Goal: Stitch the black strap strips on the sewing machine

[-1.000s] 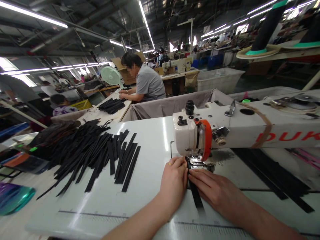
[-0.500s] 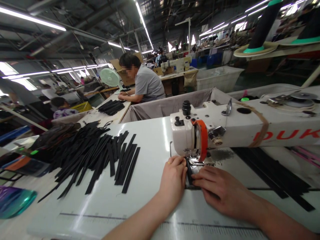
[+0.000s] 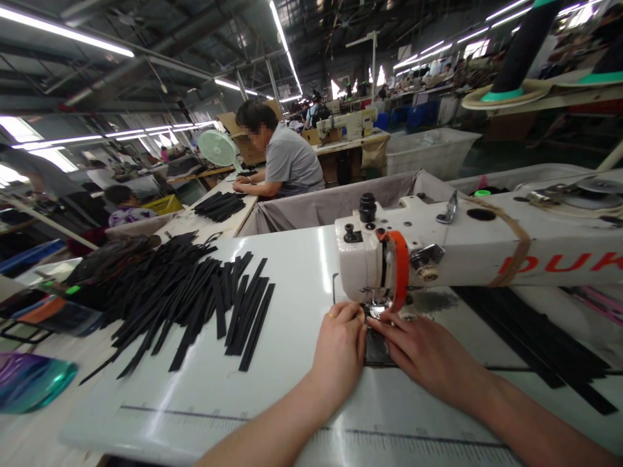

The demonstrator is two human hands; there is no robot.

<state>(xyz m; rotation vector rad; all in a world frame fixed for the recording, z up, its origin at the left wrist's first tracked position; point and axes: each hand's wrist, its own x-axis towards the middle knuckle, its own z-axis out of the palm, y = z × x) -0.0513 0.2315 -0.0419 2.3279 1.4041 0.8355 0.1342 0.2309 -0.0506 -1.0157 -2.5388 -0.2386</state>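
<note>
Both hands are right up against the sewing machine (image 3: 467, 250), at the presser foot (image 3: 374, 310) under its head. The left hand (image 3: 339, 352) sits just left of the foot with its fingers curled together and pressed down on the edge of a black strap (image 3: 376, 347). The right hand (image 3: 423, 357) lies flat just right of the foot, fingers together and stretched forward, tips touching the strap's other edge. So the strap is pinched between the two hands on the white desk (image 3: 292, 272), with only a short dark bit showing in front of the foot. Can't tell how much of it has passed under the needle.

For this kind of feed, I'd say keep the pressure light and even from both sides so the strap runs straight into the foot, and let the machine pull it instead of shoving. Fingertips look really close to the needle, so steer from the strap's edges.

Well left of the machine is a big fanned pile of black straps (image 3: 195, 305), and more lie behind it on the right. A co-worker in a grey shirt (image 3: 292, 162) sits at the next desk beyond the machine.
</note>
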